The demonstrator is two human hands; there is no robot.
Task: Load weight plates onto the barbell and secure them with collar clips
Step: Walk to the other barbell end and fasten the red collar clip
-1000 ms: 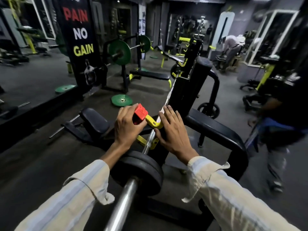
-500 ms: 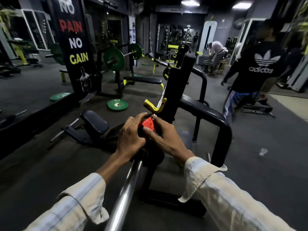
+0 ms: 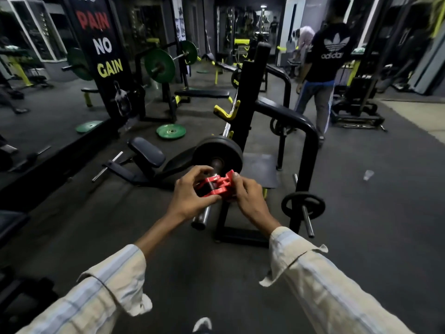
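**Clip not yet tight against plate**

Both hands, left [image 3: 190,198] and right [image 3: 248,201], pinching red clip [image 3: 218,185] on bar [image 3: 204,215], just short of black plate [image 3: 218,154]. Lever state unclear, probably open. Gap or unlatched lever: plate could slide outward.

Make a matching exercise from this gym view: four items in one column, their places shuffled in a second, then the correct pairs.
Items:
1. red collar clip
2. black weight plate
3. green plate
4. yellow hook

Places:
A. lying flat on the floor
B. on the rack upright
C. loaded on the barbell sleeve
D. held between left hand and right hand

Pairs: 1-D, 2-C, 3-A, 4-B
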